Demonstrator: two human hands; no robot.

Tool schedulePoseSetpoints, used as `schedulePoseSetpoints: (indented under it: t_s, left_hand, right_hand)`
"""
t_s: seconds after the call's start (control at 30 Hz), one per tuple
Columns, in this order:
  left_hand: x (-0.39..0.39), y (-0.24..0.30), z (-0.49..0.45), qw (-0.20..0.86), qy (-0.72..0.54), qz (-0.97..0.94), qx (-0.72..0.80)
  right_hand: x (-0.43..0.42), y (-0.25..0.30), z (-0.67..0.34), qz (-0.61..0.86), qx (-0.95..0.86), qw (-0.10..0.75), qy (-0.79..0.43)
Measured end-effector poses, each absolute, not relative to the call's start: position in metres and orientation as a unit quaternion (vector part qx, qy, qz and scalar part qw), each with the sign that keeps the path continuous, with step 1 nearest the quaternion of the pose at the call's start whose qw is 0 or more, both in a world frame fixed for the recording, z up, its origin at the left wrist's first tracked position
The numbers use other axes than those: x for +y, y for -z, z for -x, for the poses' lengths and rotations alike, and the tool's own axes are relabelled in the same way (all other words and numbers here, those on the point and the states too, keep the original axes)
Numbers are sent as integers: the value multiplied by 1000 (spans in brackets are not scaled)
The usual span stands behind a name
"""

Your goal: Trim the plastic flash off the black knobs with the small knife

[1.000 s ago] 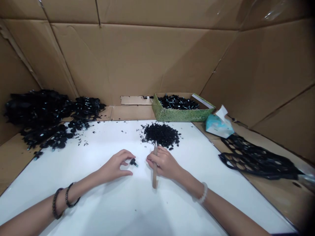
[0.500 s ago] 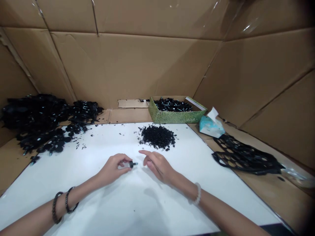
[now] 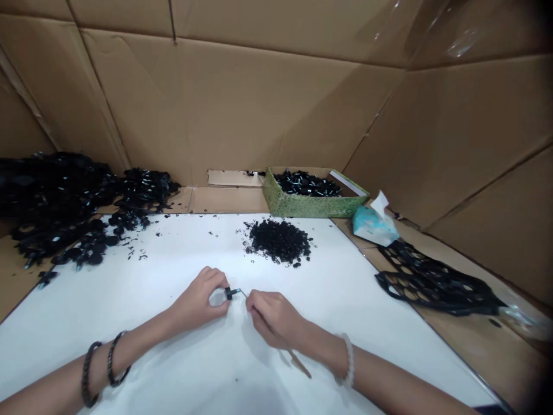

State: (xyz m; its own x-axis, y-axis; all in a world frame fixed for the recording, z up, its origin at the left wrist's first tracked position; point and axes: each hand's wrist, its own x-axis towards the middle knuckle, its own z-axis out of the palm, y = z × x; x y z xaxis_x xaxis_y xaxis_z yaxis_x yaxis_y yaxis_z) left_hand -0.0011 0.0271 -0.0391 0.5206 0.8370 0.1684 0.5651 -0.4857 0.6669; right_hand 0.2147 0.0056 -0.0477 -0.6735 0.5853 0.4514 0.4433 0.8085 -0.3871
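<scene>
Between thumb and fingertips, my left hand (image 3: 205,295) pinches a small black round part with a metal stud (image 3: 232,293), the stud pointing right. My right hand (image 3: 276,317) is closed around a slim pick (image 3: 299,364) whose brown handle sticks out below the palm. Its thin metal tip reaches the end of the stud; whether they touch I cannot tell. Beyond both hands lies a heap of small black rings (image 3: 280,241) on the white tabletop (image 3: 190,369).
A green patterned box (image 3: 317,206) of black studded parts stands at the back. Black parts (image 3: 56,196) are piled at the left. On the right are a tissue pack (image 3: 375,225) and black perforated sheets (image 3: 440,282). Cardboard walls (image 3: 276,98) enclose the table.
My right hand has closed from extended fingers into a grip, and the pick now shows in it, its tip at the stud. My left hand keeps holding the black part.
</scene>
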Motion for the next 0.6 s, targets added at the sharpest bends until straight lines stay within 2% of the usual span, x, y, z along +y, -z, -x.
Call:
schedulePoseSetpoints:
  t_s: [0.17,0.6]
  left_hand:
    - [28,40,1,292,-258,-815,429]
    - [31,41,1,294,-270,-804,441]
  right_hand:
    - [5,50,-213,268,-924,263,-77]
    - [7,53,-210,285,-921,251,-83]
